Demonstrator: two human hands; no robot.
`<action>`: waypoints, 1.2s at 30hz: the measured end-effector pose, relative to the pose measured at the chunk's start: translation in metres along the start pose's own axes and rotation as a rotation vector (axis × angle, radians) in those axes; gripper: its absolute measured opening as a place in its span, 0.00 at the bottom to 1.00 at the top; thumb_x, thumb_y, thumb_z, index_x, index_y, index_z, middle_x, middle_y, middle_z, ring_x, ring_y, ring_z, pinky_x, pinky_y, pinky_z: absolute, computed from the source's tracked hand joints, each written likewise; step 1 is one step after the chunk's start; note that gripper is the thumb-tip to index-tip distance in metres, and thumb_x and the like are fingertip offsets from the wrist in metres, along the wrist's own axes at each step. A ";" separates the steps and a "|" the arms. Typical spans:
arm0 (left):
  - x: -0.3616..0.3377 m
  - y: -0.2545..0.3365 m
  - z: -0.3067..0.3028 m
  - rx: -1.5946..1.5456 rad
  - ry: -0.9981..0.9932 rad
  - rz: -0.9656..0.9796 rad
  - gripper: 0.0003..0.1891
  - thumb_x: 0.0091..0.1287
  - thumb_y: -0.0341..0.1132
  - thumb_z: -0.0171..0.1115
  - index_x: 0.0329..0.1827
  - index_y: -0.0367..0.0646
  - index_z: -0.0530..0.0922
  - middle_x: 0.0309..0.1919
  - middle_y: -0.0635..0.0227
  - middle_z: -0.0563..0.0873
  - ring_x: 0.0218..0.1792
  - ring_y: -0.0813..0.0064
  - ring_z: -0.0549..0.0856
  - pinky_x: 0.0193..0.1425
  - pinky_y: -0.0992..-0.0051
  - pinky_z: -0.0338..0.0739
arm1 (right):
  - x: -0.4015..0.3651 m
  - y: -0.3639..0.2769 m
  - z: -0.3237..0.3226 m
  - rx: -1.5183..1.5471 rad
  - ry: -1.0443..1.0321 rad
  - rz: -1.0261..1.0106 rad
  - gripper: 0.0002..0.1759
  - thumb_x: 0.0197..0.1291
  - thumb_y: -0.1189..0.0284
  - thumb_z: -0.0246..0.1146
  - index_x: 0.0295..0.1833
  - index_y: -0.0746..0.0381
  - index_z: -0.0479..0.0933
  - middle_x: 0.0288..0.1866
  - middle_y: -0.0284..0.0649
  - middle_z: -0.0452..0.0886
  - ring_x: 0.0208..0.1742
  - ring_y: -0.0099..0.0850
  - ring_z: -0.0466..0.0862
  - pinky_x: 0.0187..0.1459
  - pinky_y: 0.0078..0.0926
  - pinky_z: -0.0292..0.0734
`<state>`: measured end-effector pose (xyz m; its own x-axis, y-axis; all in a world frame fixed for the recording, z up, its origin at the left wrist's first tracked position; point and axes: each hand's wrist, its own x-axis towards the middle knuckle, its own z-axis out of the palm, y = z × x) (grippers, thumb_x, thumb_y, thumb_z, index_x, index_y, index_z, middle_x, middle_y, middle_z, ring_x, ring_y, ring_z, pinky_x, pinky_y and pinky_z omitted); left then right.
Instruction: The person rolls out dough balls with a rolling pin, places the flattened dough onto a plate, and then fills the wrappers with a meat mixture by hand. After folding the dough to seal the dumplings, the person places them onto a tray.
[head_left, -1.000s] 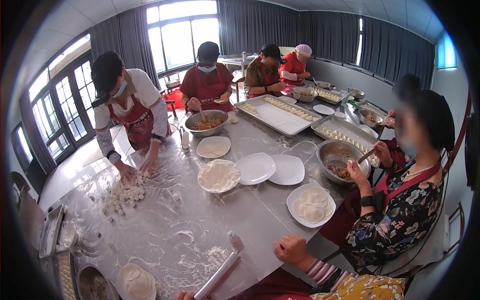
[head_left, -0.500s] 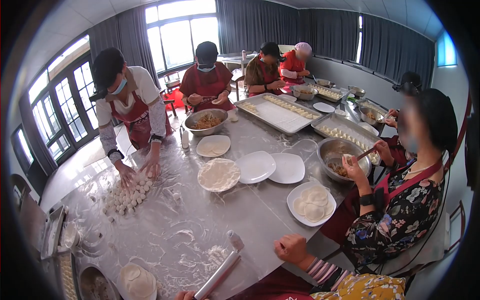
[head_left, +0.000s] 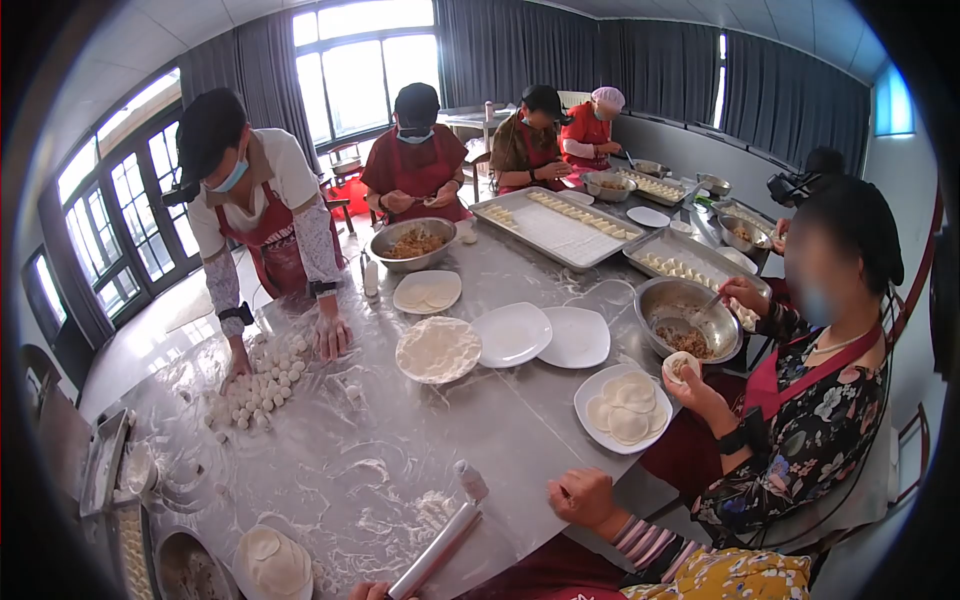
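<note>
Grey table (head_left: 530, 420) floured; long tool (head_left: 436, 550) at bottom centre, judged stiff, possibly slippery, best held by its lower end; left hand (head_left: 371, 591) there, grip cut off, cannot tell; right hand (head_left: 585, 497) loosely curled, nothing seen inside.

Metal surface (head_left: 420, 430), flour-dusted. Dough balls (head_left: 268, 385) lie forward-left of the left grip (head_left: 371, 592); plate (head_left: 586, 407) of wrappers (head_left: 630, 410) beyond the right grip (head_left: 583, 498).

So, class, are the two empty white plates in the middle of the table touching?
Touching. The head view shows the left plate lapping over the edge of the right plate.
</note>
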<state>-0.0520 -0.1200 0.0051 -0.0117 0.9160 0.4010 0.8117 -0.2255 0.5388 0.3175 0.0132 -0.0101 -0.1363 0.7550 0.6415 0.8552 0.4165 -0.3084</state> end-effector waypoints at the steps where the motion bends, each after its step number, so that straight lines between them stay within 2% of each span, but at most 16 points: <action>1: 0.000 0.001 0.000 0.000 0.000 0.000 0.18 0.52 0.41 0.76 0.38 0.42 0.79 0.28 0.61 0.77 0.24 0.58 0.78 0.27 0.61 0.73 | 0.000 0.000 -0.001 0.004 -0.003 0.005 0.16 0.50 0.69 0.67 0.16 0.57 0.69 0.16 0.39 0.73 0.18 0.42 0.75 0.23 0.39 0.69; 6: 0.001 0.006 -0.005 -0.009 -0.001 -0.004 0.16 0.52 0.40 0.76 0.35 0.42 0.78 0.26 0.61 0.76 0.23 0.57 0.77 0.27 0.60 0.72 | 0.002 -0.003 -0.007 0.007 -0.004 0.002 0.17 0.50 0.69 0.67 0.16 0.57 0.68 0.16 0.39 0.73 0.18 0.42 0.75 0.23 0.39 0.69; 15: 0.002 0.020 -0.016 0.000 -0.027 -0.038 0.18 0.52 0.42 0.76 0.37 0.42 0.78 0.28 0.59 0.78 0.26 0.55 0.79 0.29 0.59 0.73 | 0.007 -0.004 -0.018 0.012 -0.008 0.001 0.17 0.50 0.69 0.67 0.16 0.57 0.68 0.16 0.39 0.72 0.17 0.42 0.75 0.22 0.39 0.68; 36: 0.010 0.029 -0.021 -0.001 -0.013 -0.008 0.18 0.53 0.42 0.76 0.37 0.41 0.78 0.25 0.60 0.76 0.24 0.55 0.78 0.27 0.59 0.72 | 0.012 -0.003 -0.024 -0.004 -0.038 0.008 0.16 0.51 0.68 0.67 0.17 0.57 0.69 0.16 0.39 0.73 0.18 0.42 0.75 0.23 0.38 0.68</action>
<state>-0.0406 -0.1245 0.0402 -0.0103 0.9221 0.3869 0.8111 -0.2186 0.5425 0.3246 0.0091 0.0155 -0.1484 0.7768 0.6120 0.8583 0.4086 -0.3105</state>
